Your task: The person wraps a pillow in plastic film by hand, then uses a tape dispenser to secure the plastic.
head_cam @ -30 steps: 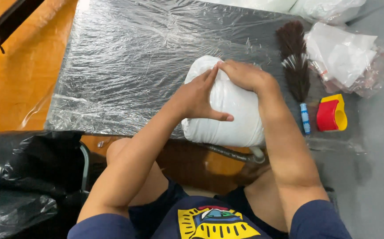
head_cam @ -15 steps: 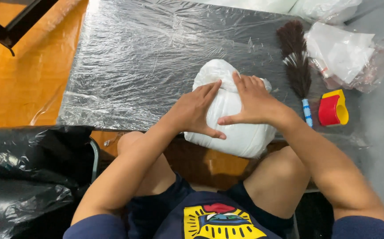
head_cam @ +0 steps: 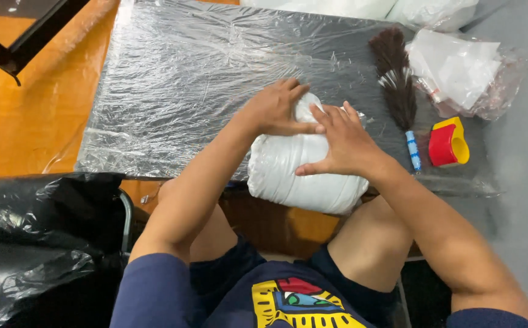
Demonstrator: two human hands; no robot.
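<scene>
At the near left a black plastic bag is lying crumpled beside your knee, and beyond it the orange floor is showing. The work surface is covered by a clear plastic sheet that is glinting across its whole width. Your left hand is resting flat on the far left shoulder of the white wrapped bundle, fingers stretched out and pressing rather than gripping. The bundle itself is sitting at the near edge of the sheet, just above your knees. Your right hand is lying spread on its top, fingers fanned wide, thumb pointing left, holding nothing closed. Just to the right a dark brush with a blue-and-white handle is lying on the sheet, and beside that a red and yellow tape dispenser, possibly, is sitting. At the far right clear bags are piling up.
</scene>
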